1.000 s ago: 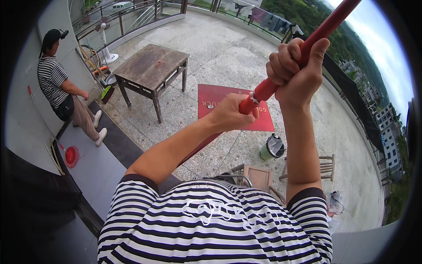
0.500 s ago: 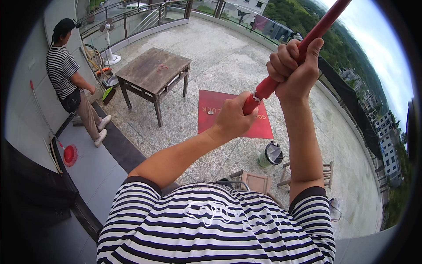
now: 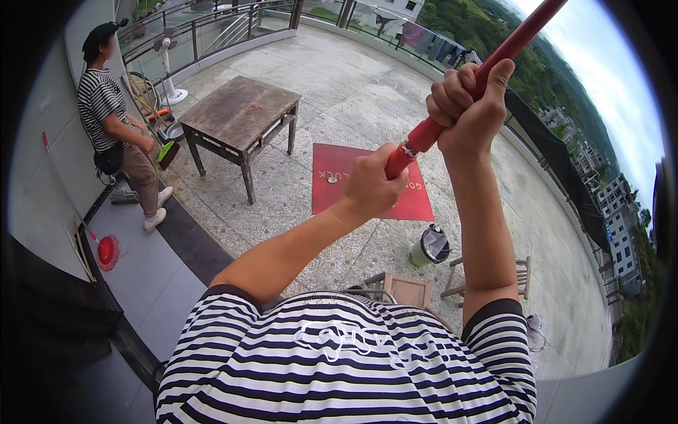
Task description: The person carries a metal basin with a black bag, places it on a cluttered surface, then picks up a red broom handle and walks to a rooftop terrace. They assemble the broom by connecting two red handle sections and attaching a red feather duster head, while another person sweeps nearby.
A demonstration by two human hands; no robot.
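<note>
Both my hands grip a long red pole (image 3: 521, 39) that slants from the middle of the view up and out past the top right edge. Fingers wrapped and thumb along the shaft, my right hand (image 3: 470, 109) holds it higher up. My left hand (image 3: 373, 182) is closed round the lower end. Between the two hands shows a silvery, worn-looking joint (image 3: 407, 150) in the pole. The pole's far end is out of view.
At the left a co-worker (image 3: 109, 113) stands beside brooms and a white fan (image 3: 167, 67). A wooden table (image 3: 240, 102), red mat (image 3: 323, 161), lined bin (image 3: 429, 247), wooden chair (image 3: 406, 290) and stool (image 3: 524, 279) stand on the terrace. A red mop (image 3: 107, 252) leans at left.
The view has shifted slightly. The co-worker has lifted their head and brought their hands in front of the body. Both my hands keep their hold on the pole at nearly the same places.
</note>
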